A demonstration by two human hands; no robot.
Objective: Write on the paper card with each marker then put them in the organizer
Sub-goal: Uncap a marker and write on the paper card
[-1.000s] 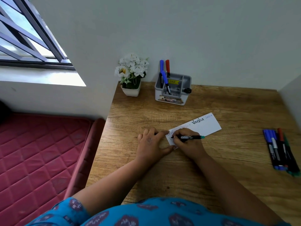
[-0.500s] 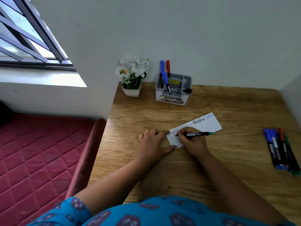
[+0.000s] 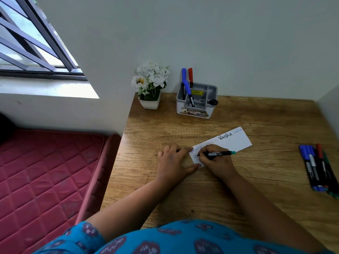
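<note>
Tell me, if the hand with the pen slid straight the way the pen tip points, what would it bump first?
Probably the left hand. The right hand aims the marker leftward across the card, whose end that hand pins.

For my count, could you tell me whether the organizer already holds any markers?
Yes: the organizer holds three markers, two blue-capped, one red-capped, in its left compartments.

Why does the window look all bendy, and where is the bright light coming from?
Head view: the wide-angle lens bends the window bars and the edges of the desk. Daylight comes in at the window, making a bright patch on the sill. The small writing on the paper card is too blurry to read.
</note>
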